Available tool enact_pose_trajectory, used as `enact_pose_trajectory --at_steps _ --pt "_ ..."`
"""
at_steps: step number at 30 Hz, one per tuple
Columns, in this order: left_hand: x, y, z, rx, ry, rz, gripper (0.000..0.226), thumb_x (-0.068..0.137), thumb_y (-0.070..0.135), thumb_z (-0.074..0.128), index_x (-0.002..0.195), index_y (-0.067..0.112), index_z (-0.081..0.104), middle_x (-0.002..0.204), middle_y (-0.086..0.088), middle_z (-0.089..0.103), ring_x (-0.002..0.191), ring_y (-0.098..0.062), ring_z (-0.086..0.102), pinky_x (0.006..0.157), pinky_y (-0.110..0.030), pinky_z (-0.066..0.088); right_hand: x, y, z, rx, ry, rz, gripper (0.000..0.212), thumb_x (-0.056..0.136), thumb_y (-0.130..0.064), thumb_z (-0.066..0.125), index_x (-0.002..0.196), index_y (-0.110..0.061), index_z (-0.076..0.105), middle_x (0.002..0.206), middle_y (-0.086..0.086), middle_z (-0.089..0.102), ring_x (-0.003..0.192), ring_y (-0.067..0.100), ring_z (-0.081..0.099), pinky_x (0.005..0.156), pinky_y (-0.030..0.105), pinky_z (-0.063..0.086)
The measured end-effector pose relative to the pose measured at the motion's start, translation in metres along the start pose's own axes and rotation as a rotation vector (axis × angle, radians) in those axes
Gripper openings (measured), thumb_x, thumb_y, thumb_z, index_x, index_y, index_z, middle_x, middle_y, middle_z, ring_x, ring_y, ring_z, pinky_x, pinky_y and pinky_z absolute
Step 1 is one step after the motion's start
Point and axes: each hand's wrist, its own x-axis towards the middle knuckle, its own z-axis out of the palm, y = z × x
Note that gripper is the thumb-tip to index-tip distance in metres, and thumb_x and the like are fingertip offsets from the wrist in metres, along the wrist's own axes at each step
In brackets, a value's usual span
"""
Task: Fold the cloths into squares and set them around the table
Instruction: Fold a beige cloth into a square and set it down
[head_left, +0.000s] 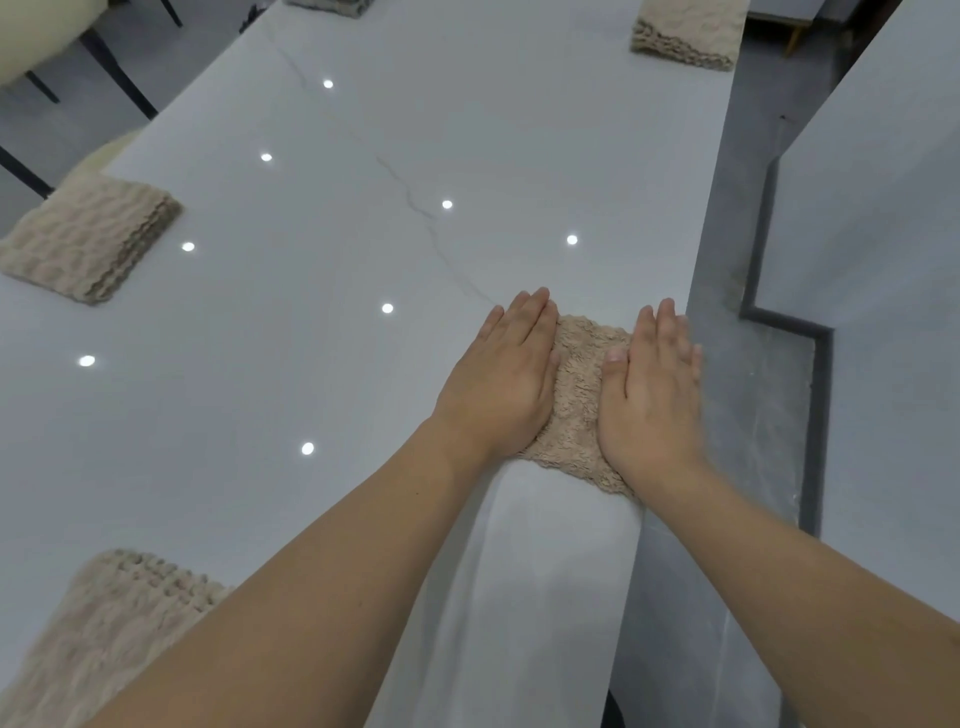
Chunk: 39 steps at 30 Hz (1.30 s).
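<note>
Glossy white table (363, 218) under spotted ceiling-light reflections, grey floor (748, 395) off its right edge at 3 o'clock.

Found at about 4 o'clock from the table's middle, close to that right edge: a beige textured cloth (582, 395), already folded to a small square and lying flat. Pinned from both sides: left hand (506, 384) flat on its left part, right hand (654, 384) flat on its right part, a strip of cloth showing between them. Fingers of both straight and together, palms down, pressing rather than gripping; nothing pinched or curled round.

Judged well along. Seen placed already: a folded cloth (88, 239) at 9 o'clock on the left edge, another (685, 34) at 1 o'clock on the far right edge, and the corner of one more (332, 6) at 12 o'clock, mostly cut off by the frame. Nearest, at 7 o'clock, a larger beige cloth (104, 639), partly hidden under the left forearm and blurred; folded or not, impossible to tell.

Probably left: lifting off the pressed square, then dealing with the near cloth, if not yet squared.

Chair legs (124, 78) visible at 10 o'clock beyond the table.
</note>
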Motion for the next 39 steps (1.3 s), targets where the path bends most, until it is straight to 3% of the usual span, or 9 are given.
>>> enact_pose_trajectory --at_steps 6,9,11,16,20,28,34,39 --pt "0.000 -0.002 0.001 -0.038 0.017 -0.012 0.052 0.107 0.028 0.028 0.153 0.003 0.025 0.163 -0.010 0.020 0.151 -0.020 0.013 0.123 -0.030 0.001 0.001 0.001 0.000 -0.021 -0.002 -0.003 0.056 0.104 -0.029 0.020 0.154 -0.006 0.009 0.163 0.008 -0.001 0.149 0.019 -0.006 0.120 0.036 -0.010" --pt "-0.011 0.006 -0.001 -0.221 0.165 -0.197 0.053 0.106 0.029 0.026 0.153 0.004 0.027 0.162 -0.008 0.021 0.151 -0.015 0.012 0.124 -0.035 0.006 0.000 0.002 -0.005 -0.013 -0.008 -0.045 0.059 0.102 -0.033 0.018 0.154 -0.006 0.009 0.163 0.009 0.001 0.149 0.018 -0.005 0.120 0.035 -0.010" --pt "-0.026 0.019 0.001 -0.288 0.343 -0.389 0.056 0.103 0.030 0.022 0.153 0.005 0.025 0.163 -0.005 0.020 0.151 -0.014 0.008 0.124 -0.034 0.000 0.004 0.005 -0.015 0.024 -0.015 -0.173 0.061 0.100 -0.034 0.018 0.154 -0.007 0.015 0.162 0.008 0.006 0.150 0.016 0.000 0.120 0.032 -0.009" --pt "-0.055 0.086 0.014 -0.529 0.569 -0.775 0.062 0.102 0.038 0.019 0.157 0.013 0.008 0.165 0.007 0.000 0.149 -0.002 -0.013 0.123 -0.034 -0.009 0.043 0.009 -0.049 0.403 -0.390 -0.464 0.053 0.103 -0.037 0.030 0.152 -0.020 0.023 0.161 -0.009 0.014 0.145 -0.006 0.008 0.114 0.008 0.004" --pt "-0.045 0.128 0.029 -0.643 0.687 -0.926 0.067 0.097 0.047 0.014 0.157 0.020 -0.001 0.163 0.017 -0.009 0.144 0.007 -0.017 0.123 -0.034 -0.005 0.076 0.005 -0.055 0.311 -0.583 -0.633 0.056 0.100 -0.041 0.029 0.153 -0.024 0.022 0.160 -0.014 0.015 0.144 -0.008 0.010 0.115 0.010 0.006" --pt "-0.007 0.150 0.049 -0.709 0.853 -1.073 0.063 0.101 0.037 0.021 0.158 0.017 0.003 0.164 0.012 -0.006 0.148 0.000 -0.013 0.124 -0.035 0.001 0.086 0.020 -0.045 0.280 -0.753 -0.833 0.059 0.100 -0.035 0.028 0.153 -0.012 0.018 0.161 -0.006 0.011 0.146 -0.001 0.009 0.117 0.014 0.006" --pt "0.002 0.152 0.055 -0.651 0.906 -1.097 0.058 0.105 0.031 0.022 0.158 0.014 0.003 0.165 0.010 -0.006 0.148 -0.003 -0.015 0.123 -0.033 -0.001 0.093 0.025 -0.037 0.266 -0.752 -0.926 0.057 0.100 -0.035 0.026 0.153 -0.012 0.020 0.161 -0.003 0.013 0.146 0.002 0.011 0.119 0.020 0.008" --pt "0.003 0.148 0.058 -0.515 0.844 -1.118 0.057 0.105 0.027 0.023 0.157 0.011 0.008 0.166 0.004 -0.001 0.150 -0.009 -0.011 0.123 -0.032 0.000 0.097 0.025 -0.031 0.092 -0.675 -1.080 0.066 0.097 -0.044 0.014 0.152 -0.008 0.024 0.161 0.004 0.017 0.147 0.010 0.013 0.119 0.021 -0.002"
